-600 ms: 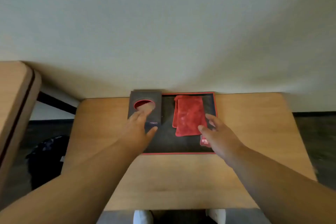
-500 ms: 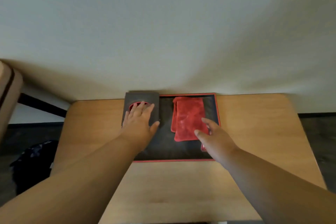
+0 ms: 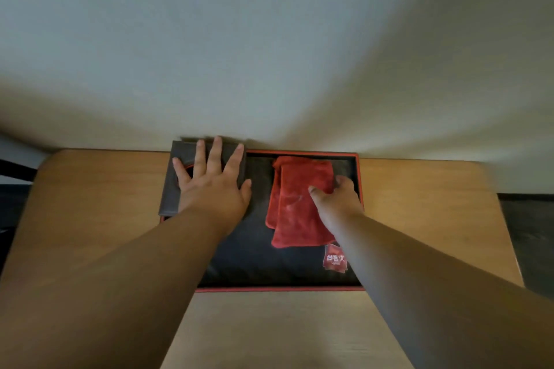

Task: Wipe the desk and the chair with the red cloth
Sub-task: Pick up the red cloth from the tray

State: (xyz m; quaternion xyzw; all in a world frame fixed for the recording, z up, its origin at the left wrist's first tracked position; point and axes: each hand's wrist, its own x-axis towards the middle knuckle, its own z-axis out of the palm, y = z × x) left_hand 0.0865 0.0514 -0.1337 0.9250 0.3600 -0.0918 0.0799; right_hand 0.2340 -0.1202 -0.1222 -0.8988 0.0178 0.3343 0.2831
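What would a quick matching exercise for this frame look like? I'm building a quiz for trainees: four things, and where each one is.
Things:
1. left hand
2. right hand
3. red cloth
4. red logo patch

Places:
A. lying folded on the black desk mat
B. spread flat on the grey box
C. near corner of the mat, right side
D. on the cloth's right edge

Pairs: 1-B, 2-D, 3-A, 4-C

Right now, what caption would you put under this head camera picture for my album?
Left hand flat on a grey box, right hand pinching the red cloth on a black mat on the desk.
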